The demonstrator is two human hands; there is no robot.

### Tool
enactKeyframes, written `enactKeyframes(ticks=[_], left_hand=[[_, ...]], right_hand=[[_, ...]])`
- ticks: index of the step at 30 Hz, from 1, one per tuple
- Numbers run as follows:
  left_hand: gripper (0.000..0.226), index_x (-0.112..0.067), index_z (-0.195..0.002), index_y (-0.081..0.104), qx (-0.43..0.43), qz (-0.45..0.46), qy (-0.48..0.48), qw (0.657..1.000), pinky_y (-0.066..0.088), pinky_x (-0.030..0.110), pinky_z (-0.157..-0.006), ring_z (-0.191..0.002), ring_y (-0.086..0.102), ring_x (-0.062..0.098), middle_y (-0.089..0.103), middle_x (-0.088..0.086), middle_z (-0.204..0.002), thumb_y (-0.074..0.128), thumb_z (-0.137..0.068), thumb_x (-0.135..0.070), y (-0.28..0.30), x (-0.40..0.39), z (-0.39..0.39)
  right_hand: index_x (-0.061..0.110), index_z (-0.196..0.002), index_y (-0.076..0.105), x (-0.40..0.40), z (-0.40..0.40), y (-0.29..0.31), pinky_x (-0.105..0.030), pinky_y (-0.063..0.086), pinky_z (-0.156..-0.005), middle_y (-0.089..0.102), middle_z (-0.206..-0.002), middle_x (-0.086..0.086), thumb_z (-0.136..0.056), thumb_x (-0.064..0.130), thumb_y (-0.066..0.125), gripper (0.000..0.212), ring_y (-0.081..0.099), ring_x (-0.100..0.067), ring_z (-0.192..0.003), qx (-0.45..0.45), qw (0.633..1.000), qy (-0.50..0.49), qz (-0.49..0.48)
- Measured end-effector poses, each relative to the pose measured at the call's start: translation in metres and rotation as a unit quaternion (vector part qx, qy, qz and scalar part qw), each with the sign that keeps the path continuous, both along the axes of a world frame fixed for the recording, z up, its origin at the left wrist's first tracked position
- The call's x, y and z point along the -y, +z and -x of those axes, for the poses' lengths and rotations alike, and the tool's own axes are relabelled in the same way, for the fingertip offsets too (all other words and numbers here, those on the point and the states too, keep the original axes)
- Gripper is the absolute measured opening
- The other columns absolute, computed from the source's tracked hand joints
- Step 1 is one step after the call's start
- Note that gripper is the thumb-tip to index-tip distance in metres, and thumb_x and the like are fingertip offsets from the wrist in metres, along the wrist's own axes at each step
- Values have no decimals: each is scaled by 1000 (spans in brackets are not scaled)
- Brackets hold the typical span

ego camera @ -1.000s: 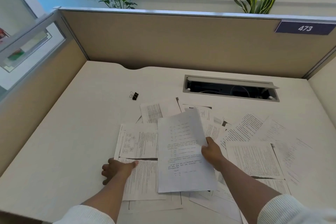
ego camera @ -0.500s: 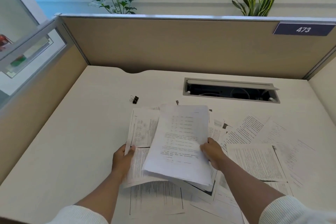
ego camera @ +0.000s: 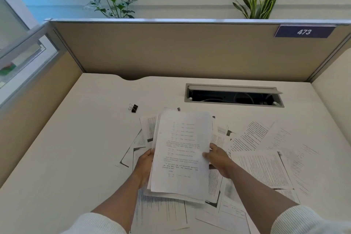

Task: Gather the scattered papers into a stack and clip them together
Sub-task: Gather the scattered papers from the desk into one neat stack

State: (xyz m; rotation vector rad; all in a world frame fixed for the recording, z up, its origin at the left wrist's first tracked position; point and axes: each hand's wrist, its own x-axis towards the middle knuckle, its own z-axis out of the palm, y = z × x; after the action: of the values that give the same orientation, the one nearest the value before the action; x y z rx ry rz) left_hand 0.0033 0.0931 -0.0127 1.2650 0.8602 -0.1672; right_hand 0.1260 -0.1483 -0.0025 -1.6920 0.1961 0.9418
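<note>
- Head view: the left hand (ego camera: 144, 165) and the right hand (ego camera: 218, 158) each grip one side edge of a thin stack of white printed paper sheets (ego camera: 182, 154) — lifted above the pale cream desk (ego camera: 66, 148).
- More loose printed sheets (ego camera: 264, 165) lie scattered beneath and to the right.
- A small black binder clip (ego camera: 133, 108) sits apart on the desk — beyond the stack's far-left corner.

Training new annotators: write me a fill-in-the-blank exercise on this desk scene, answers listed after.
1. The stack of papers is held by ____ hands.
2. The black binder clip lies on the desk, to the ____ of the stack.
3. The sign on the partition reads ____.
4. The left hand and right hand grip ____ edges of the stack.

Answers: both; left; 473; opposite
</note>
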Motion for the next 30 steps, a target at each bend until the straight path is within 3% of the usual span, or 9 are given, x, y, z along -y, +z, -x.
enactKeyframes(ticks=[4,7,10,12,14,17,21,26,30], left_hand=[[28,-21,-105,73,-23,-1,-3,1000,56,43,-89,-96,71,25,76,9,-104,50,-102,-38,-9,6,-8],[28,-17,-106,74,-54,-68,61,994,58,33,-76,-86,70,23,75,5,-96,53,-100,-35,-18,6,-17],[21,-18,-108,72,-111,-194,82,971,47,25,-67,-76,62,16,73,4,-98,58,-94,-26,-26,4,-20],[28,-20,-115,67,-163,-267,61,948,46,28,-79,-91,63,20,69,4,-117,61,-92,-35,-29,3,-21],[50,-15,-127,60,-192,-304,56,931,47,37,-92,-112,60,29,62,8,-130,67,-87,-43,-35,1,-23],[78,-11,-135,50,-241,-328,60,912,45,47,-98,-125,50,35,50,14,-136,78,-74,-52,-36,3,-31],[103,-2,-135,41,-299,-359,34,884,46,50,-95,-125,44,36,44,20,-136,87,-60,-55,-34,14,-49],[107,3,-132,37,-343,-360,22,868,47,46,-92,-122,46,34,43,22,-135,91,-56,-50,-34,20,-65],[111,6,-135,32,-358,-344,8,868,49,42,-91,-122,50,32,46,22,-135,91,-59,-49,-33,17,-70]], right_hand=[[34,-101,57,8,1,-2,-25,56,-57,67,-101,10,-88,3,48,35,68,-13,-89,48,998,1,32],[31,-101,57,16,-2,-8,-29,55,-73,66,-102,6,-86,0,46,36,64,-15,-93,95,993,-11,69],[26,-102,57,22,-6,-14,-36,55,-81,65,-101,2,-84,-2,43,36,63,-20,-94,109,989,-28,92],[24,-103,57,24,-8,-16,-37,55,-79,64,-100,2,-82,-1,42,36,63,-19,-92,111,988,-28,106],[24,-106,55,25,-9,-17,-32,53,-72,63,-98,4,-82,0,41,37,61,-16,-90,111,986,-28,117],[24,-106,53,24,-11,-18,-24,46,-61,61,-94,6,-83,0,39,36,58,-10,-84,112,984,-28,136],[19,-105,52,26,-11,-21,-21,40,-57,58,-89,4,-83,-1,39,32,54,-7,-77,129,977,-33,168],[18,-112,51,30,-14,-25,-22,42,-59,57,-91,5,-83,1,39,35,54,-8,-79,126,974,-36,183],[16,-115,51,32,-16,-29,-27,45,-67,59,-99,-2,-84,1,40,36,57,-18,-85,127,973,-44,188]])
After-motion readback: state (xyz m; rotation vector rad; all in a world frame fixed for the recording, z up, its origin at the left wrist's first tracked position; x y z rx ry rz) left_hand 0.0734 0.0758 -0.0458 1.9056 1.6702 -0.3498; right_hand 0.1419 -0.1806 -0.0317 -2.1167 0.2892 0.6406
